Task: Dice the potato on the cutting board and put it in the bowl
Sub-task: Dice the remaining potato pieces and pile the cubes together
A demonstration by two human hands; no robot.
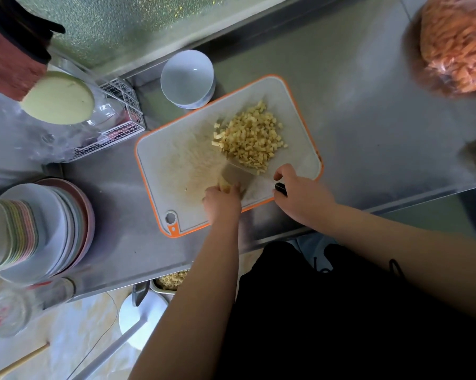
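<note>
The left hand [221, 200] pins the last potato piece [224, 185] at the cutting board's [160, 157] six o'clock edge, fingers curled on it; the right hand [300, 196] grips the knife [242, 176]. Keep fingertips tucked back (the piece is small). Dice [250, 137] heaps toward one o'clock; the bowl [187, 78] waits empty at eleven.

A stack of plates [53, 231] sits at the steel counter's [368, 119] left edge. A white wire rack [116, 127] stands near the back-left corner, a bag of shredded carrot [456, 42] at the back-right corner.
</note>
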